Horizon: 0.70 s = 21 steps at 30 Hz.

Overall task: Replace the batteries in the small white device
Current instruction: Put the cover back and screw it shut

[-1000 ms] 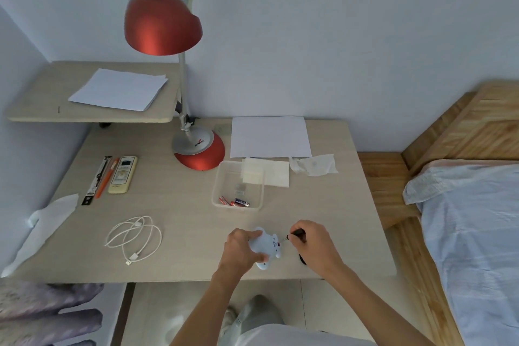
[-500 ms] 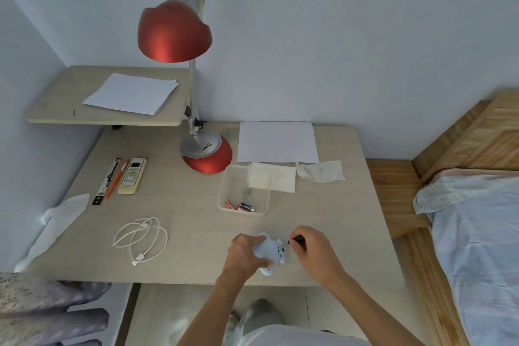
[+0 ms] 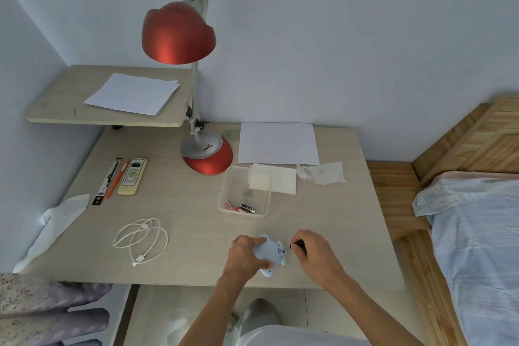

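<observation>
**Both hands on the white device at the desk's near edge**

Head view: the small white device [image 3: 270,252] lies on the desk [image 3: 182,205] close to its near edge, right of centre. The left hand [image 3: 243,258] grips it from the left, fingers curled over its far and near sides. The right hand [image 3: 318,255] pinches a small dark-handled tool [image 3: 298,244], whose thin tip meets the device's right end. Just beyond the hands stands a clear plastic tray [image 3: 224,199] holding several batteries [image 3: 243,207] along its near wall. Farther left on the desk lie a coiled white cable [image 3: 140,239] and a remote control [image 3: 132,176]. A red desk lamp [image 3: 179,34] rises at the far side.
</observation>
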Each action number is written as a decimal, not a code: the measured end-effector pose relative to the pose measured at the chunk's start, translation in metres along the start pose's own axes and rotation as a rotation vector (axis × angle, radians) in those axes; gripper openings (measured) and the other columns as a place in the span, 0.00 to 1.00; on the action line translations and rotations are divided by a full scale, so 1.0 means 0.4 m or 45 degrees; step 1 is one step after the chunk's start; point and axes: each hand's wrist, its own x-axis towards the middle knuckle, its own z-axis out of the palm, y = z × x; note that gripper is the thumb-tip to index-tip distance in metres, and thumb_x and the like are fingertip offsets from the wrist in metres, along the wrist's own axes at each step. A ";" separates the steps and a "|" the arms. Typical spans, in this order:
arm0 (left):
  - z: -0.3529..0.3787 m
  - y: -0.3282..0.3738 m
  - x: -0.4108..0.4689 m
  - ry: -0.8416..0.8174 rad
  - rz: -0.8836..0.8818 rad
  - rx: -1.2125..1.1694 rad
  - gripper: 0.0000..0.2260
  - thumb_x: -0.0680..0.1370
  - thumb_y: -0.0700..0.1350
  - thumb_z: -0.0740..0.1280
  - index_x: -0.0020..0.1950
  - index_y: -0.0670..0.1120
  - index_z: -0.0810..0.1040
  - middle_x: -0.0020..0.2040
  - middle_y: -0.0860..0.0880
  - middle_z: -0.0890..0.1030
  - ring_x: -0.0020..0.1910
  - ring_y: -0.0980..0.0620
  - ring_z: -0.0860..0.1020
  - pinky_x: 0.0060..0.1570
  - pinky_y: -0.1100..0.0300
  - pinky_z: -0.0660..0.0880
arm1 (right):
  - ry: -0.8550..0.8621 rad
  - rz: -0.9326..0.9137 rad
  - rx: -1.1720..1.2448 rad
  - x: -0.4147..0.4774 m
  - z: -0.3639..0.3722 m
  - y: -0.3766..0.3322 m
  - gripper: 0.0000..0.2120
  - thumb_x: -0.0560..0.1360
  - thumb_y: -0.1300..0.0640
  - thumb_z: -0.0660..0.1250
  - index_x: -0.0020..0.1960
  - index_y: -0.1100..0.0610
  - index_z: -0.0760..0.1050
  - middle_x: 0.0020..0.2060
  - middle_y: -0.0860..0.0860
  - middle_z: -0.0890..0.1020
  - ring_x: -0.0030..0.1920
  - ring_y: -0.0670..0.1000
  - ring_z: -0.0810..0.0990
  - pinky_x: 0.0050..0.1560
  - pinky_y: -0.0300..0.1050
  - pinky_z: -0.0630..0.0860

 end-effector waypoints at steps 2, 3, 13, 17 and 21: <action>-0.001 -0.001 0.000 0.000 0.003 0.001 0.38 0.64 0.52 0.87 0.74 0.50 0.81 0.64 0.47 0.79 0.60 0.48 0.78 0.60 0.57 0.78 | 0.011 -0.001 -0.010 -0.001 -0.002 0.003 0.05 0.81 0.57 0.66 0.47 0.49 0.76 0.42 0.42 0.79 0.43 0.45 0.79 0.46 0.45 0.79; -0.001 -0.002 0.000 -0.002 0.000 0.002 0.38 0.64 0.52 0.87 0.74 0.50 0.81 0.64 0.47 0.79 0.60 0.49 0.78 0.60 0.57 0.77 | 0.010 0.005 -0.014 -0.001 -0.003 0.004 0.06 0.81 0.57 0.66 0.47 0.49 0.76 0.42 0.42 0.79 0.43 0.45 0.79 0.46 0.45 0.79; 0.003 -0.006 0.006 -0.004 -0.010 -0.006 0.39 0.63 0.53 0.87 0.73 0.51 0.81 0.63 0.48 0.80 0.58 0.50 0.78 0.56 0.59 0.76 | -0.045 0.024 -0.085 -0.003 0.002 -0.022 0.06 0.85 0.54 0.61 0.50 0.51 0.72 0.45 0.47 0.78 0.42 0.48 0.78 0.44 0.46 0.78; 0.002 -0.002 0.005 -0.004 -0.013 -0.013 0.39 0.62 0.53 0.87 0.72 0.51 0.82 0.63 0.48 0.80 0.59 0.49 0.79 0.58 0.58 0.78 | -0.068 0.072 -0.334 0.000 0.003 -0.025 0.15 0.87 0.46 0.56 0.46 0.54 0.69 0.40 0.49 0.75 0.37 0.52 0.74 0.39 0.45 0.69; 0.006 -0.004 0.007 -0.012 -0.014 0.003 0.40 0.61 0.54 0.87 0.72 0.52 0.82 0.63 0.49 0.80 0.61 0.49 0.79 0.61 0.55 0.79 | -0.113 0.038 -0.289 0.007 0.004 -0.018 0.12 0.86 0.50 0.60 0.45 0.53 0.69 0.42 0.49 0.76 0.40 0.52 0.76 0.40 0.46 0.71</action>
